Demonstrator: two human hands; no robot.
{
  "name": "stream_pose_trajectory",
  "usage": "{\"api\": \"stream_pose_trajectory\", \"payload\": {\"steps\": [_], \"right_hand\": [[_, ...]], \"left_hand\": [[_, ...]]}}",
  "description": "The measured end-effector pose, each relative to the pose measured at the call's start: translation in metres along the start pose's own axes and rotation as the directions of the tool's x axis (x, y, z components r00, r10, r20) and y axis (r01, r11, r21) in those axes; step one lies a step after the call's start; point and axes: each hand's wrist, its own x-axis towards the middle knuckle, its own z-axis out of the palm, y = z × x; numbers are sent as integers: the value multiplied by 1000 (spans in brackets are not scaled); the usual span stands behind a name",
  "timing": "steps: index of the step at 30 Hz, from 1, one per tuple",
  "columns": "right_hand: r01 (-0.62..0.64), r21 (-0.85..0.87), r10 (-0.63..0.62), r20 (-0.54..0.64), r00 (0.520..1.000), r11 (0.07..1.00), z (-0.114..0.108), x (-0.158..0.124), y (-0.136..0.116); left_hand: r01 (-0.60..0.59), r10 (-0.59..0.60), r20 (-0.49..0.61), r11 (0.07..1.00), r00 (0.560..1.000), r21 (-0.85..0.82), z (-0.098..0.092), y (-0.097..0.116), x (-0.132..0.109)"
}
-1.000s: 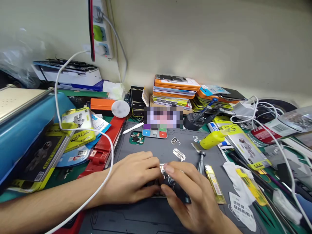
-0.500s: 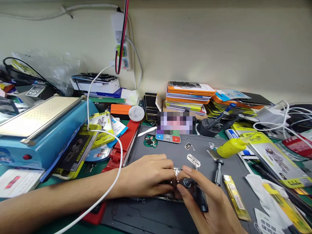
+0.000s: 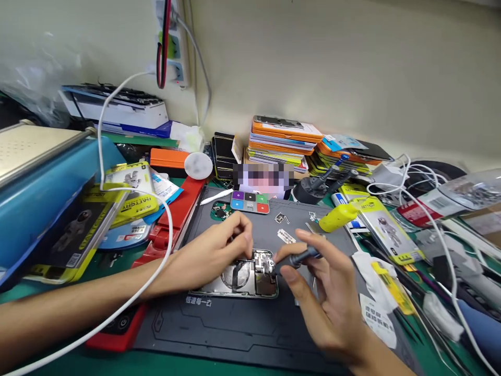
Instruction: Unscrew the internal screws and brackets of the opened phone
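An opened phone (image 3: 246, 290) lies flat on the dark grey work mat (image 3: 219, 334), its inner metal parts and a round coil showing. My left hand (image 3: 219, 248) rests over the phone's far edge, fingers curled and thumb pressed to the index finger; whatever is pinched there is too small to make out. Between thumb and fingers of my right hand (image 3: 329, 287) is a dark screwdriver (image 3: 299, 258), tilted, its tip end toward the metal plates at the phone's right end. A razor blade (image 3: 286, 236) lies just beyond that hand.
Behind the phone are a tray with coloured squares (image 3: 250, 202) and small metal parts (image 3: 281, 218). A yellow bottle (image 3: 336, 216) and a black tool holder (image 3: 309, 189) stand right. A red clamp-like tool (image 3: 172, 214) lies left; a white cable (image 3: 170, 224) crosses my left forearm.
The camera view has shifted. My left hand has drawn back from the phone's inside, uncovering the coil and metal plates. My right hand still holds the screwdriver, now more level.
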Motion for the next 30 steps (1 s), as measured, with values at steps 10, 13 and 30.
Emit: {"api": "stream_pose_trajectory", "payload": {"steps": [10, 13, 30], "right_hand": [[-4, 19, 3, 53, 999, 1000, 4, -15, 10], [-30, 53, 28, 43, 999, 998, 5, -15, 10], [126, -86, -115, 131, 985, 988, 4, 6, 3]], "left_hand": [[173, -170, 81, 984, 982, -31, -5, 0, 3], [183, -180, 87, 983, 980, -29, -5, 1, 3], [103, -122, 113, 982, 986, 160, -4, -1, 3]]}}
